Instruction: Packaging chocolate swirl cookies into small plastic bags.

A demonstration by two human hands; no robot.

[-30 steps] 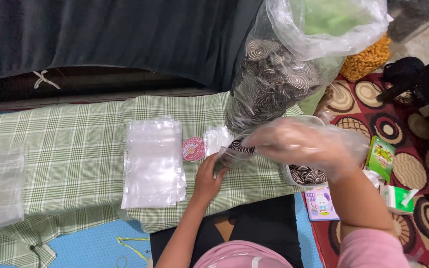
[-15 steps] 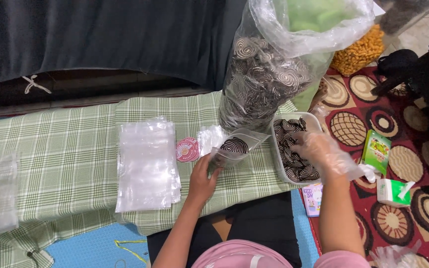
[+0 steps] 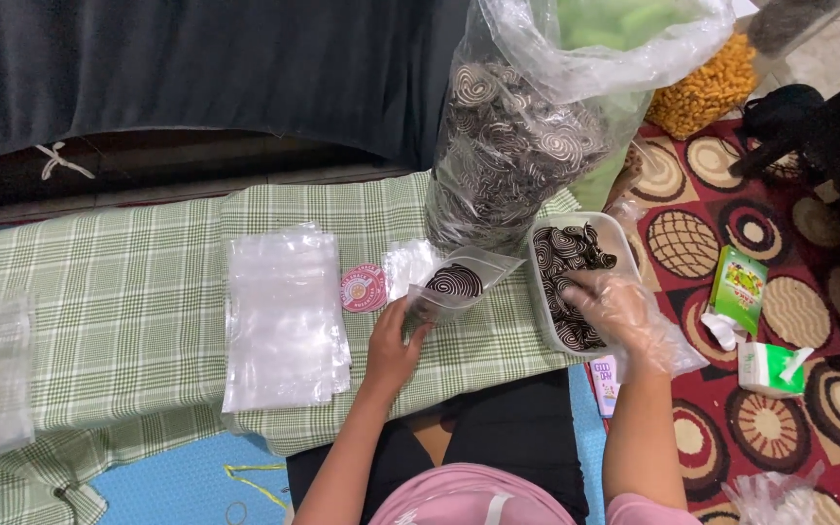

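Stack of clear bags, round pink sticker, green carton, orange snacks, patterned rug

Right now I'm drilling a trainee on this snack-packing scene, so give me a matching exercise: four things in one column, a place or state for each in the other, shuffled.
Things:
1. left hand
2. right hand
3. stack of clear bags
4. round pink sticker

Places or states:
A. lying flat on the green checked cloth, left of the sticker
B. gloved, in the white tub of spiral snacks
C. holding a small bag with a spiral snack inside
D. between the bag stack and the small bag

Pairs: 1-C, 2-B, 3-A, 4-D
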